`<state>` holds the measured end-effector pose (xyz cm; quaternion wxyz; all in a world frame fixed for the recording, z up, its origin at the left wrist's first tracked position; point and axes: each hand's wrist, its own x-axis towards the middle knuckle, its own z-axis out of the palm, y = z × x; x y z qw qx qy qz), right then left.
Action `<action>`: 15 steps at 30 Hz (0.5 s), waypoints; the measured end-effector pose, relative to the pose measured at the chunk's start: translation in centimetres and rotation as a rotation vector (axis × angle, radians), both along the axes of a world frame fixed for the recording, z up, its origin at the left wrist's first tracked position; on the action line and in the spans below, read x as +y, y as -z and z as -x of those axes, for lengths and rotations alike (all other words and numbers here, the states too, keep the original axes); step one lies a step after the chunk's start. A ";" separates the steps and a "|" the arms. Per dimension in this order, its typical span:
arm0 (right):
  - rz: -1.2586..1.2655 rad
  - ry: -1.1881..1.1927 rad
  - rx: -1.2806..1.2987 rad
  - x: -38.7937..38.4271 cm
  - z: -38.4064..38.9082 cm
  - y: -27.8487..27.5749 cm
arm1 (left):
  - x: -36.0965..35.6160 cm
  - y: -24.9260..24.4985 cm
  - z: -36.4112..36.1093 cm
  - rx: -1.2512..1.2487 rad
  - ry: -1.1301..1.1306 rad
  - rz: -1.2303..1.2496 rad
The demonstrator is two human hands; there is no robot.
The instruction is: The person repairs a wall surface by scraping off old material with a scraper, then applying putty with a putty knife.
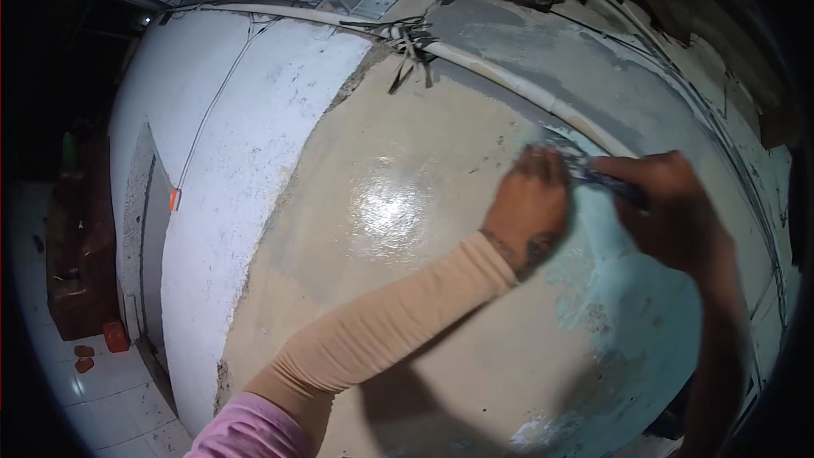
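Observation:
My right hand [666, 208] is closed round the dark handle of a scraper-like tool [606, 180], whose smeared head lies against the wall [424, 288] just below a pale pipe [526, 95]. Beside the tool's head, my left hand [532, 199] has its fingers bent together at the upper edge of a turquoise patch [619, 305]. Whether those fingers grip the tool's head or only press near it cannot be made out. Wet, shiny beige coating covers the wall to the left of my hands.
Tangled cables [409, 41] hang by a socket box [376, 2] at the top. White wall [220, 119] with a thin wire and an orange piece [175, 199] is at left. Low at the far left are a dark red piece of furniture [85, 246] and an orange object [116, 337].

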<state>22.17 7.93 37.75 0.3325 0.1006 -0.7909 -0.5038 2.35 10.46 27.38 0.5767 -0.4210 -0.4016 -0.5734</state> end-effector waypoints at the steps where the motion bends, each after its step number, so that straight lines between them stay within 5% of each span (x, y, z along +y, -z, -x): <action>1: 0.343 0.175 -0.011 -1.8 -0.3 -0.5 | 0.3 -0.3 -0.8 -0.003 0.088 0.060; 4: 0.384 0.229 0.021 -3.0 -0.1 -0.7 | 0.5 -0.7 -1.0 0.011 0.083 0.051; 5: 0.001 0.080 0.065 -2.3 -0.3 -0.1 | -0.1 -0.7 -0.9 -0.018 0.139 0.052; 9: 0.022 0.015 0.002 0.8 -1.8 -0.4 | 0.6 -0.3 -2.3 -0.040 0.102 0.047; 12: 0.189 0.256 0.045 -0.2 -2.8 0.2 | 2.0 -0.3 -1.5 -0.019 -0.041 -0.041; 15: 0.119 0.027 0.013 2.4 -0.1 0.4 | 2.4 -0.1 1.0 0.000 -0.123 -0.111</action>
